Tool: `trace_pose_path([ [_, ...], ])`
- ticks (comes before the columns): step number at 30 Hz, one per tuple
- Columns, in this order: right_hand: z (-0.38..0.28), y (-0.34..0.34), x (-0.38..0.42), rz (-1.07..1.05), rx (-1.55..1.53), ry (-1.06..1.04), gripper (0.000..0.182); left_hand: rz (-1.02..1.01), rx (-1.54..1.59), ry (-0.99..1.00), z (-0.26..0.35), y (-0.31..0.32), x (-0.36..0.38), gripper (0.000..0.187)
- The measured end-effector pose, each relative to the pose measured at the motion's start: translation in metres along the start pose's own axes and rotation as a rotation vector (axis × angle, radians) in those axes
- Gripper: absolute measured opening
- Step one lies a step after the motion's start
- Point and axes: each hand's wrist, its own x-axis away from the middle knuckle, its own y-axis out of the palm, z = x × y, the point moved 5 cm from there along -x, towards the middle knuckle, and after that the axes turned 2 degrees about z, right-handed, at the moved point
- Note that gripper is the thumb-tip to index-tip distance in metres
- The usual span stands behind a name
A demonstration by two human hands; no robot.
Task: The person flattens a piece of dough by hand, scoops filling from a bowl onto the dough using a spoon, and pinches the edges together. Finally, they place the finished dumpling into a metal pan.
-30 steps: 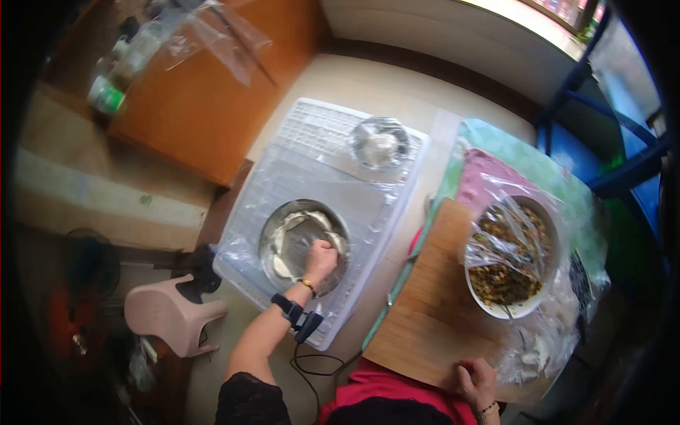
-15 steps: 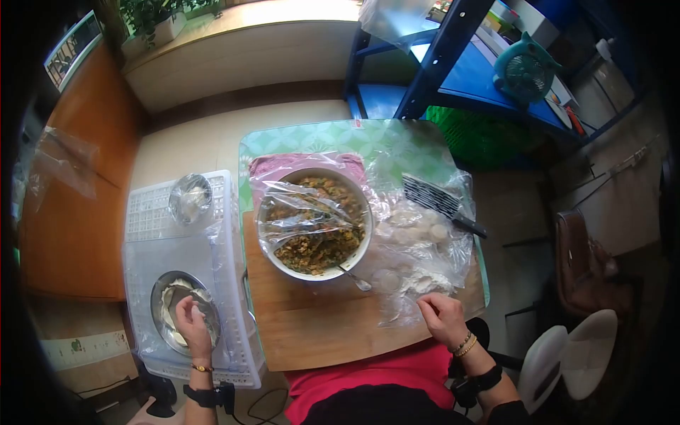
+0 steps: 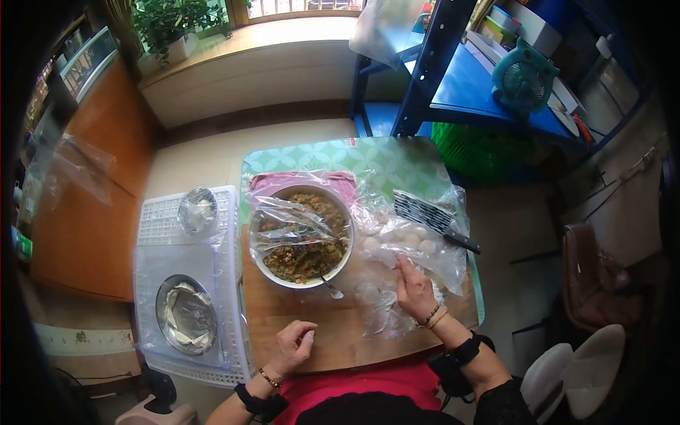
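Note:
My left hand [image 3: 292,346] hovers over the front left of the wooden board [image 3: 319,329], its fingers loosely bent, thumb apart, holding nothing. On the right, my right hand [image 3: 416,289] pinches the edge of a clear plastic sheet [image 3: 450,265]. Several pale dough pieces [image 3: 426,246] lie beneath that sheet, and white flour [image 3: 386,312] is spread under the plastic beside my hand. A large bowl of chopped filling [image 3: 301,258], partly covered by plastic film, stands between and beyond my hands, with a spoon [image 3: 333,289] at its rim. A cleaver [image 3: 425,212] with a dark handle rests on the sheet.
Left of the table, a white plastic crate [image 3: 244,354] carries a metal bowl [image 3: 161,312] with dumpling-like dough pieces and a smaller wrapped bowl [image 3: 197,210]. A blue shelf [image 3: 457,81] with a fan [image 3: 525,79] stands back right. Chairs [image 3: 595,372] are at right.
My left hand has moved right, from the metal bowl to above the board. My right hand has moved up and left from the flour and now grips the plastic sheet. The view has shifted slightly.

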Motion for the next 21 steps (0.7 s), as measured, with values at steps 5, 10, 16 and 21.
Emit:
trace_pose_path([
  [5,0.023,0.006,-0.004,-0.095,0.227,0.064,0.021,-0.116,-0.027,0.044,0.016,0.023,-0.024,0.013],
  [10,0.029,0.004,-0.014,-0.246,0.444,0.088,0.013,-0.112,-0.019,0.035,0.01,0.031,-0.029,0.012],
  [16,0.04,0.012,-0.013,-0.396,0.561,0.147,0.02,-0.088,-0.023,0.021,-0.002,0.031,-0.024,0.012],
  [21,0.02,0.017,-0.005,-0.457,0.493,0.191,0.024,-0.089,0.011,-0.038,-0.01,0.028,-0.017,0.014],
])
